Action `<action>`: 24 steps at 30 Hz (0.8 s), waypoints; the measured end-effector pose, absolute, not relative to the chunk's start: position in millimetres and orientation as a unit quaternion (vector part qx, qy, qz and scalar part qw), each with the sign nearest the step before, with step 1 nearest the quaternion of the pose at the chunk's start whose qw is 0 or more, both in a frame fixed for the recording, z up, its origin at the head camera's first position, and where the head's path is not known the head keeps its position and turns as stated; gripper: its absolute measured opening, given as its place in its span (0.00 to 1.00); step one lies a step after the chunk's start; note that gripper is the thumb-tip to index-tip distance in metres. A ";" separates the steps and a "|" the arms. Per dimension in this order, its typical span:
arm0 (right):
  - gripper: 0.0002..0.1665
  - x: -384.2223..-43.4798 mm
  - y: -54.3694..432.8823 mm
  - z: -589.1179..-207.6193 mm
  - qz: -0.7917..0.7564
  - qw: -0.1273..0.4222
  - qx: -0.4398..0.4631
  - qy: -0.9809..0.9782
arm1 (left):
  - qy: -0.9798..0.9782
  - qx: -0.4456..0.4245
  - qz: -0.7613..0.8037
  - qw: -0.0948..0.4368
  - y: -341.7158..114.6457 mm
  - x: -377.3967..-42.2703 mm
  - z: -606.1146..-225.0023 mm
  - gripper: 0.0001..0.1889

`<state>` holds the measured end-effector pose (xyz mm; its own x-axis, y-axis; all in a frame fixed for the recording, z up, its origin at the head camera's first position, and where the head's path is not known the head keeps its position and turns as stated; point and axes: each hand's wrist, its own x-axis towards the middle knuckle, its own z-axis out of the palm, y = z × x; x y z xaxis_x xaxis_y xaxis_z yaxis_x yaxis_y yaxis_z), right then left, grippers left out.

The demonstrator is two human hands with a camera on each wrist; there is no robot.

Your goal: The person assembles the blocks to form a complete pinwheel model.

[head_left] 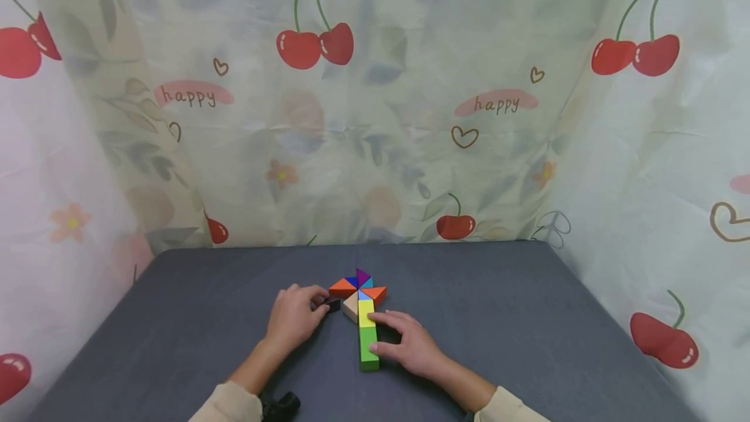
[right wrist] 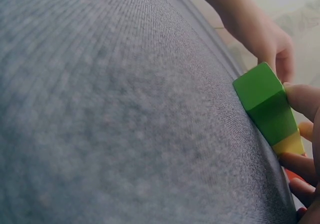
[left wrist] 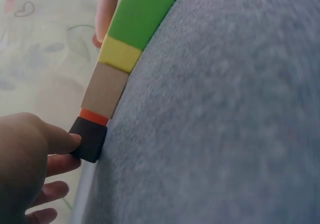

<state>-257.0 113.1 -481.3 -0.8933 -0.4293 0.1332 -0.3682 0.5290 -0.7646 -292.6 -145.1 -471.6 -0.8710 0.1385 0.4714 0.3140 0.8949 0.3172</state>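
My left hand (head_left: 295, 318) pinches a small black block (left wrist: 89, 139) between thumb and fingers, low over the dark cloth beside a fan of triangular blocks. The fan has an orange block (head_left: 342, 288) on its left, another orange block (head_left: 376, 294) on its right, a dark blue one (head_left: 351, 281), a purple one (head_left: 362, 276) and a bare wood one (head_left: 351, 307). Below it run a yellow block (head_left: 366, 313) and a green block (head_left: 369, 344) in a line. My right hand (head_left: 410, 344) touches their right side, thumb at the green, a finger at the yellow.
A dark grey cloth (head_left: 205, 318) covers the table. Behind and at both sides hangs a pale curtain (head_left: 381, 116) with printed cherries. A black strap device (head_left: 281, 406) is on the left wrist.
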 end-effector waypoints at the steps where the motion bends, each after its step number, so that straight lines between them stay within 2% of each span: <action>1: 0.32 -256.9 113.3 -481.7 -0.429 0.035 -0.228 0.873 | -0.947 -0.119 -0.195 0.225 -143.5 -292.7 -471.9 0.09; 15: 0.32 -255.9 114.1 -482.4 -0.428 0.013 -0.247 0.870 | -0.951 -0.113 -0.211 0.197 -133.4 -293.0 -470.9 0.09; 24: 0.33 -256.4 114.2 -482.8 -0.428 0.024 -0.235 0.872 | -0.949 -0.120 -0.223 0.187 -130.5 -291.9 -469.5 0.10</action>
